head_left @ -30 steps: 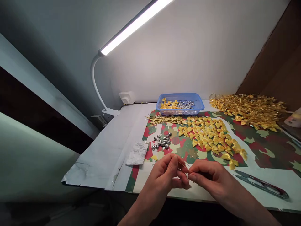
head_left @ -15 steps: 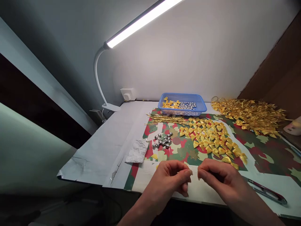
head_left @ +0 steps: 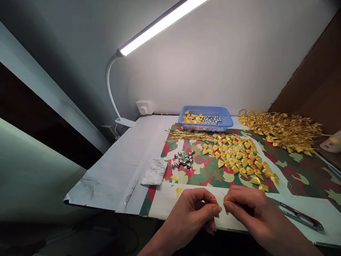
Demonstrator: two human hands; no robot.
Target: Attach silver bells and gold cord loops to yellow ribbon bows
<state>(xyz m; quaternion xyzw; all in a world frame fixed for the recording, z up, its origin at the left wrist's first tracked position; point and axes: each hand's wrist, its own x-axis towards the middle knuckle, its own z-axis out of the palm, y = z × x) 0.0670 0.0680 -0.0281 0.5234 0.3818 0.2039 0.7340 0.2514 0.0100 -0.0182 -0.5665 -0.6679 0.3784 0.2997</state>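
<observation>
My left hand is closed in a pinch just above the table's front edge. A fine pale thread shows by its fingertips. Facing it, a small gap away, my right hand pinches too. From its fingertips a very thin needle-like sliver sticks up; its other end is hidden. Beyond the hands lie many yellow ribbon bows in rows. A small group of shiny silver beads lies to their left. A yellow scrap is close to my left hand.
Thread snips lie right of my right hand. Behind are gold twist ties, a blue basket with bows and beads, and a heap of gold ties with bows. Crumpled white paper is at left, under a clamp lamp.
Both hands have come down slightly toward the front edge, still pinched and facing each other. The yellow scrap and the thin sliver at my right fingertips now show more plainly.
</observation>
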